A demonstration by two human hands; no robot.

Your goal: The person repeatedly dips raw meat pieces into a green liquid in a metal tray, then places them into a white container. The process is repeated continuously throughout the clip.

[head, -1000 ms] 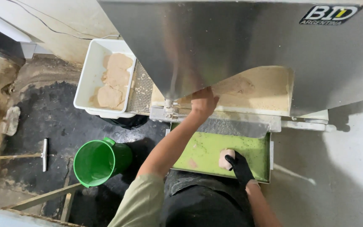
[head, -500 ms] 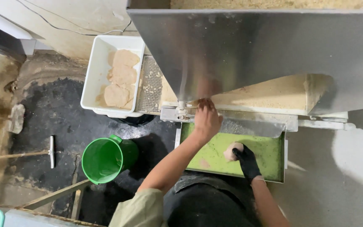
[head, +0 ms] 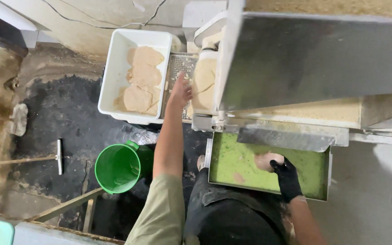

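Over the metal tray's (head: 214,168) far right edge, my gloved right hand (head: 286,174) grasps a pale meat piece (head: 265,159), while my bare left hand (head: 180,90) rests open on the wire mesh belt (head: 178,68).

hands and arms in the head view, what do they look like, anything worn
The left hand is bare, its arm uncovered up to a short olive-green sleeve. The right hand wears a black glove ending at the wrist; the forearm above is bare.

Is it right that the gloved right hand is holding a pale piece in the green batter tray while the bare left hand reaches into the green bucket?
Not quite. The head view shows the left hand at the wire mesh conveyor, not the green bucket. The gloved right hand does hold the pale piece in the batter tray.
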